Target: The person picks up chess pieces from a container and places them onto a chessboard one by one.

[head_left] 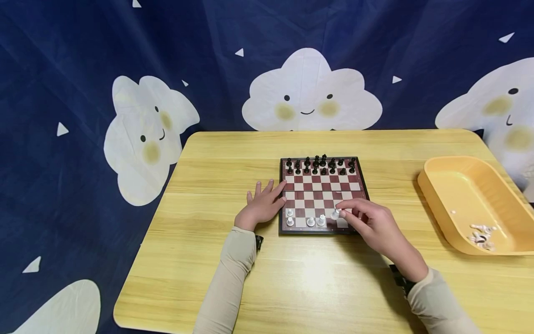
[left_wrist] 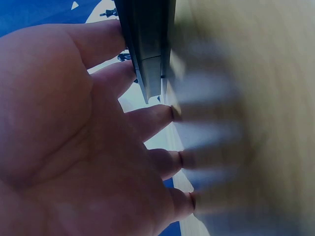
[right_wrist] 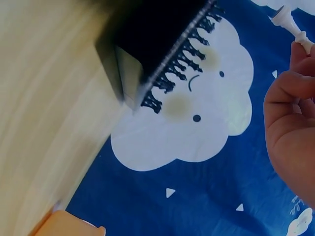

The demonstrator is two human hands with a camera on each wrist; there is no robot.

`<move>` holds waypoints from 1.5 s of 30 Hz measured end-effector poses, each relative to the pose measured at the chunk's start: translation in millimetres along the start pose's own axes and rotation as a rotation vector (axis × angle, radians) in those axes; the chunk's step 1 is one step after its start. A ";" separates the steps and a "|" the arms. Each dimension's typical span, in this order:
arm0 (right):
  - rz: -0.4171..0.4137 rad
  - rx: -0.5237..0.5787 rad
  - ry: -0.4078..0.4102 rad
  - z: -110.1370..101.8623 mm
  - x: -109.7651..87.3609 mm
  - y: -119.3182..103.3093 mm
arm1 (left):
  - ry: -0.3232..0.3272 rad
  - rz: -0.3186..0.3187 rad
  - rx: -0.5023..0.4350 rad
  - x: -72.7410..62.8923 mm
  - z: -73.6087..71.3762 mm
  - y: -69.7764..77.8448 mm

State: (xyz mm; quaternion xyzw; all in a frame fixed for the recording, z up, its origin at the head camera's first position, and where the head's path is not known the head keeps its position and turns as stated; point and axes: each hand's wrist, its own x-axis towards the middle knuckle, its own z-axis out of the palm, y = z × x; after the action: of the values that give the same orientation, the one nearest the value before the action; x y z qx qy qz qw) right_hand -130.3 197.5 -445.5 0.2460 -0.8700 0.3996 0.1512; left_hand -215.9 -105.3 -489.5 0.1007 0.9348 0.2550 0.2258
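A chessboard (head_left: 302, 203) with red-brown and white squares lies on the table. My left hand (head_left: 261, 207) rests at its left side with fingers spread, thumb and index fingertip touching the board's edge. In the left wrist view those fingers (left_wrist: 106, 42) meet the dark side of the board. Over the near rows my right hand (head_left: 373, 226) pinches a white chess piece (right_wrist: 290, 23) between thumb and index finger, its base held clear of the board. Left of it stand a white queen (head_left: 321, 220), a white bishop (head_left: 310, 222), a white rook (head_left: 290, 222) and a white pawn (head_left: 289, 212).
Two rows of black chess pieces (head_left: 315, 170) line the board's far side. To the right, a yellow-orange tub (head_left: 434, 208) contains several white pieces (head_left: 481, 235) lying loose. A dark blue cloud-patterned curtain (head_left: 221, 60) hangs behind the wooden table (head_left: 200, 185).
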 end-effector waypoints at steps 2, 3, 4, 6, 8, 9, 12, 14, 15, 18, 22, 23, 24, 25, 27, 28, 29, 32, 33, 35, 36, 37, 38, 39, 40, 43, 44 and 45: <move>0.003 -0.007 -0.016 2.1 -0.3 1.0 | -0.001 -0.002 0.003 0.3 -0.2 0.6; 0.004 -0.011 -0.024 2.9 -0.5 1.5 | -0.003 -0.003 0.004 0.3 -0.3 0.8; 0.005 -0.012 -0.034 3.7 -0.7 2.0 | -0.001 -0.002 0.004 0.2 -0.4 1.0; 0.006 -0.018 -0.051 4.8 -1.1 3.1 | 0.001 -0.001 0.001 -0.3 -0.8 1.5; 0.004 -0.024 -0.067 5.8 -1.8 4.4 | -0.001 -0.001 0.000 -1.1 -1.2 2.0; 0.004 -0.025 -0.075 6.3 -2.2 5.0 | -0.002 -0.001 -0.001 -1.5 -1.3 2.1; 0.001 -0.028 -0.089 7.5 -2.8 6.6 | -0.001 -0.001 0.001 -2.0 -1.5 2.2; 0.001 -0.029 -0.097 8.5 -3.0 7.5 | 0.000 0.000 0.003 -1.7 -1.1 1.8; 0.003 -0.030 -0.100 9.0 -3.0 7.9 | 0.001 0.000 0.004 -1.5 -0.9 1.5; 0.014 -0.044 -0.114 10.5 -2.9 8.7 | 0.001 0.000 0.006 -1.5 -0.6 1.4; 0.040 -0.065 -0.139 11.5 -2.7 8.9 | -0.002 0.000 0.004 -1.9 -0.8 1.6; 0.044 -0.070 -0.144 11.5 -2.7 8.8 | -0.002 0.001 0.004 -1.7 -0.7 1.5; 0.049 -0.073 -0.149 11.6 -2.6 8.8 | -0.004 0.001 0.004 -1.7 -0.9 1.5; 0.053 -0.077 -0.153 11.7 -2.5 8.9 | -0.003 0.002 0.002 -1.9 -1.0 1.6; 0.056 -0.084 -0.159 11.8 -2.4 9.0 | -0.004 0.003 0.002 -2.5 -1.4 1.8; 0.056 -0.088 -0.162 11.9 -2.3 9.0 | -0.004 0.003 0.003 -3.0 -1.7 2.3; 0.057 -0.090 -0.164 12.0 -2.3 9.2 | -0.002 0.004 0.002 -3.5 -1.8 2.6; 0.059 -0.091 -0.171 12.0 -2.2 9.0 | 0.011 0.014 -0.006 -6.9 -3.6 5.0; 0.058 -0.092 -0.173 12.0 -2.2 8.7 | 0.017 0.018 -0.008 -8.3 -4.2 6.0; 0.056 -0.095 -0.175 11.8 -2.3 8.2 | 0.026 0.026 -0.015 -10.8 -5.6 7.7; 0.056 -0.097 -0.175 11.8 -2.3 8.2 | 0.030 0.029 -0.017 -12.0 -6.3 8.7; 0.056 -0.098 -0.175 12.0 -2.2 8.4 | 0.033 0.031 -0.019 -12.9 -6.8 9.3; 0.055 -0.101 -0.175 12.0 -2.3 8.4 | 0.033 0.032 -0.017 -13.3 -6.9 9.5; 0.053 -0.102 -0.175 12.1 -2.3 8.5 | 0.033 0.032 -0.017 -13.5 -7.0 9.8; 0.052 -0.102 -0.175 12.3 -2.2 8.9 | 0.033 0.031 -0.017 -13.5 -7.1 9.9; 0.048 -0.103 -0.174 12.8 -2.0 9.6 | 0.033 0.027 -0.017 -12.0 -5.8 9.0; 0.046 -0.104 -0.173 13.0 -2.0 9.8 | 0.031 0.024 -0.014 -11.2 -5.2 8.6; 0.046 -0.104 -0.172 13.3 -1.8 10.2 | 0.027 0.021 -0.010 -10.5 -4.7 8.3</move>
State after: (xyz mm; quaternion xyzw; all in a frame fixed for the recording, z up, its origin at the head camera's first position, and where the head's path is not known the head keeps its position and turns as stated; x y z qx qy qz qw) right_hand -135.3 193.6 -461.1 0.2513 -0.9047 0.3347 0.0793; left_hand -208.3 -103.5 -477.7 0.1057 0.9355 0.2632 0.2108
